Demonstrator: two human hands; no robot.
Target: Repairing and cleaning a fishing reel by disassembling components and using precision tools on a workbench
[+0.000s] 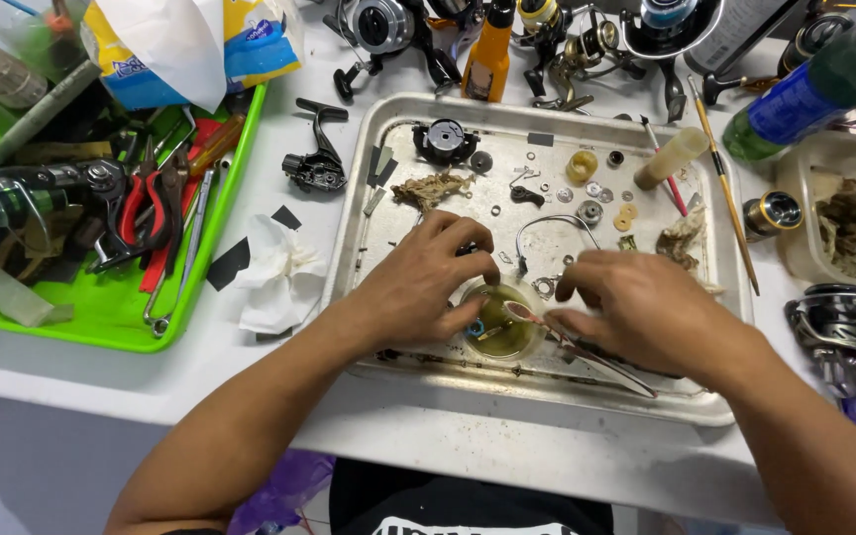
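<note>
Here my left hand (426,282) is steadying the small murky-yellow cup (495,327), fingers curled on it; my right hand (636,307) is pinching tweezers (596,359) near the tray's (388,159) front rim.

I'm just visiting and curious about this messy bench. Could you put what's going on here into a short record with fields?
Setting: white worktable with a metal tray of small reel parts
Left hand: steadies a small round dish of yellowish liquid
Right hand: holds a brush, tip at the dish
Left side: green tray of tools, red-handled pliers
Near tray: crumpled tissue, orange bottle, fishing reels at far edge
</note>
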